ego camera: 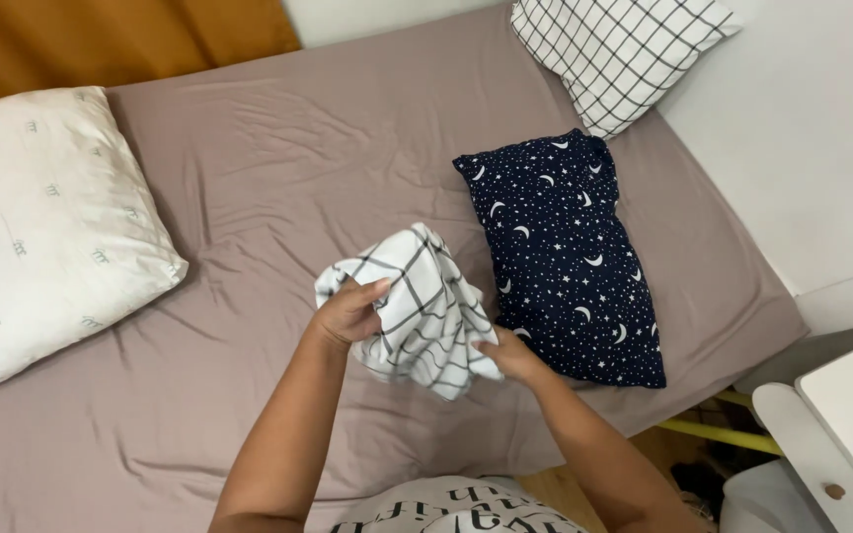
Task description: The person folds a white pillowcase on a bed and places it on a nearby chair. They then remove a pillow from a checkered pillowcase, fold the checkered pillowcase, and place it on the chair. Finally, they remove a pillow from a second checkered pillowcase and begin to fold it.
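A bunched white cloth with a dark grid pattern (420,301), like a pillowcase, hangs above the bed in front of me. My left hand (348,312) grips its upper left side with the thumb on top. My right hand (508,357) pinches its lower right edge. Right of the cloth lies a dark blue pillow with white moons and stars (565,257), close to my right hand. The part of the cloth behind my hands is hidden.
The bed has a taupe fitted sheet (278,168). A large white pillow (41,232) lies at the left, a grid-patterned pillow (614,54) at the top right by the white wall. White furniture (841,424) stands at the lower right; an orange curtain (101,39) hangs top left.
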